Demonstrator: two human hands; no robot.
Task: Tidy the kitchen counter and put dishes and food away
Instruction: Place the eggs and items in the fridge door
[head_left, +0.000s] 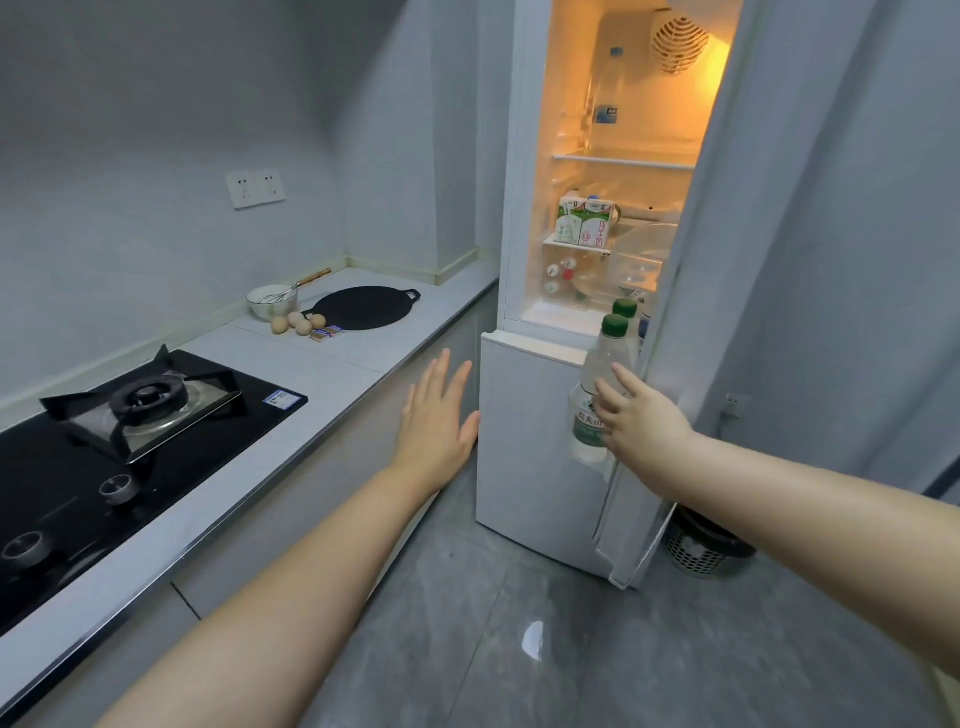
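At the far end of the white counter (332, 379) stand a white bowl with a whisk (271, 301), several brown eggs (297, 324), two small wrapped packets (327, 333) and a flat black pan (363, 307). The fridge (623, 156) is open and lit, with two milk cartons (584, 222) on a shelf. Clear bottles with green caps (605, 358) stand in the door rack. My left hand (436, 415) is open in the air beside the counter's edge. My right hand (644, 418) is spread in front of the nearest bottle, its fingers over the label; no grip shows.
A black gas hob (130, 415) fills the near left of the counter. The fridge door (779, 234) swings out to the right, above the closed lower door (524, 441). A mesh waste basket (698, 545) stands on the grey floor behind the door. A double wall socket (255, 188) sits above the counter.
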